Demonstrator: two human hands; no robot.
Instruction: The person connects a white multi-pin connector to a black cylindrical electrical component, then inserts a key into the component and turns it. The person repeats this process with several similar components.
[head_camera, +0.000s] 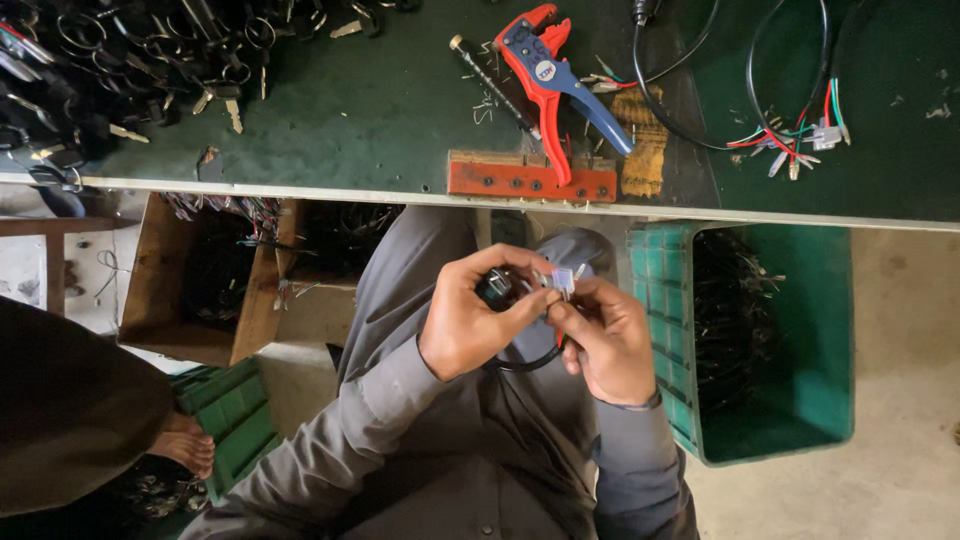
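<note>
**Two hands on a small connector below a green workbench**

A green workbench fills the top of the frame, its pale front edge running across the upper middle. On it, at top centre, lies a red and blue wire stripper beside a thin dark screwdriver, and just below them a red wooden block sits at the bench edge. A heap of dark keys and rings covers the upper left, and a bundle of coloured wires lies at the upper right. Under the bench, a green plastic crate of dark wiring stands at the right and a brown cardboard box at the left.

In the centre of the frame, over the lap, the left hand is closed around a small black part with a black cable looping beneath. The right hand pinches a small white connector between thumb and fingertips, touching the left hand's fingers. Another person's bare foot shows at the lower left.
</note>
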